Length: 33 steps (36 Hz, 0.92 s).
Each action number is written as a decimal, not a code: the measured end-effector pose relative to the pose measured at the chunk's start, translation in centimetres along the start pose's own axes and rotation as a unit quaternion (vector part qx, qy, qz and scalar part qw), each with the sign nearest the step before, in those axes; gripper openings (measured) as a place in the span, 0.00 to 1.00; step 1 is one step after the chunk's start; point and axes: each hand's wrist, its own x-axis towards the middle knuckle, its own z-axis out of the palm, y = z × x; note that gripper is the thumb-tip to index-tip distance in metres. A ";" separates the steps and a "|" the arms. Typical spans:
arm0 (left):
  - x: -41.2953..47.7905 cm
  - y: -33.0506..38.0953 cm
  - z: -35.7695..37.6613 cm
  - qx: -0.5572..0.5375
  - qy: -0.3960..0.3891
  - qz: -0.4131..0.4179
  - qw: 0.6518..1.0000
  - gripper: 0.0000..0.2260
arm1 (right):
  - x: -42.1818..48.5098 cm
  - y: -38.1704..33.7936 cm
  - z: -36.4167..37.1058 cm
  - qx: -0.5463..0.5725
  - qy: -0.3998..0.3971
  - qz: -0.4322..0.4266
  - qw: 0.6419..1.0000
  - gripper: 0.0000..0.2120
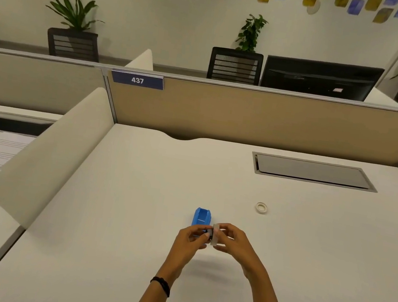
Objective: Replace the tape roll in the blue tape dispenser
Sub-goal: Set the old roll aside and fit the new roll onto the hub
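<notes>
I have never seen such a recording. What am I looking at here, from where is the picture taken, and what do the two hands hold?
There is no machine here: a person works with bare hands, and one camera worn on the head looks down at them. On the white desk lies an open blue tape dispenser. A second tape roll lies farther right, untouched. The right hand pinches a whitish tape roll. The left hand pinches a small dark part against that roll, probably its hub.
</notes>
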 end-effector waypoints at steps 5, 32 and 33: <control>-0.1 -0.1 0.1 0.018 -0.012 -0.001 1.000 0.08 | -0.1 0.1 -0.2 -0.011 0.002 0.007 1.000 0.09; -0.3 0.4 0.4 -0.008 0.021 0.010 1.000 0.09 | -1.0 -0.6 -0.5 -0.031 -0.023 -0.040 0.998 0.12; -0.2 0.4 0.5 -0.009 0.024 0.011 1.000 0.08 | -1.0 -0.7 -0.5 -0.030 -0.021 -0.042 0.998 0.12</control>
